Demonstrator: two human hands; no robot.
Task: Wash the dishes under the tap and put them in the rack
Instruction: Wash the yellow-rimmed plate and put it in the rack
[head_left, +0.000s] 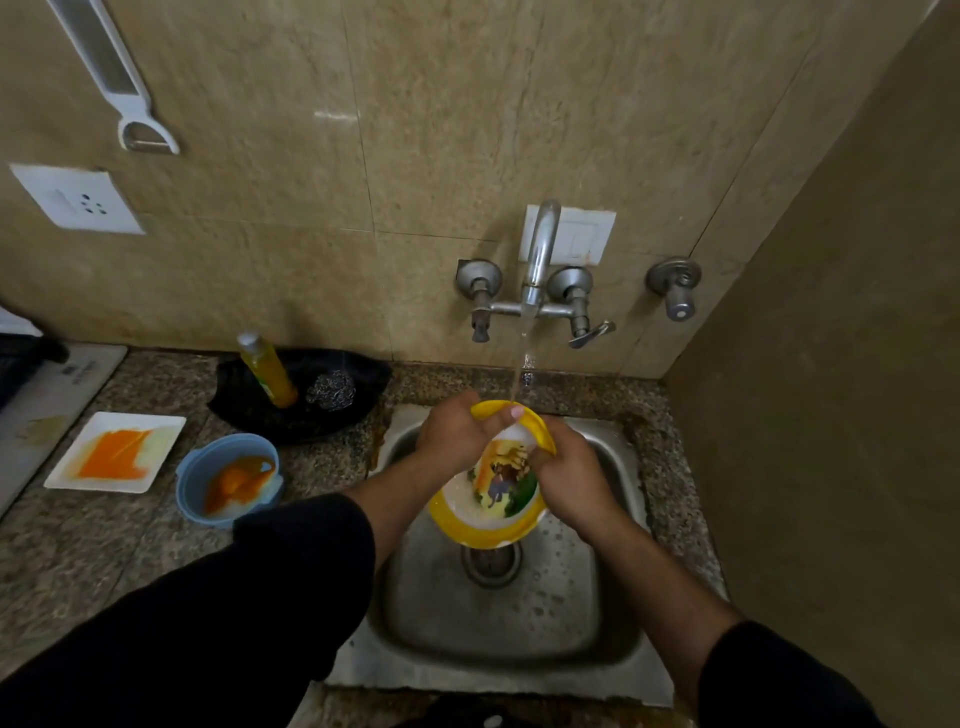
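Over a steel sink (597, 613), water runs from the tap (540, 249) onto a yellow-rimmed plate (488, 525); the left hand (457, 431) grips its upper rim, the right hand (566, 478) rubs its face. A stained white plate (156, 457) and blue bowl (208, 462) wait unwashed; no rack is visible.

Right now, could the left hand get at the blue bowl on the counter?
Probably yes: the blue bowl sits uncovered left of the sink, nothing between. But the left hand is busy holding the yellow plate.
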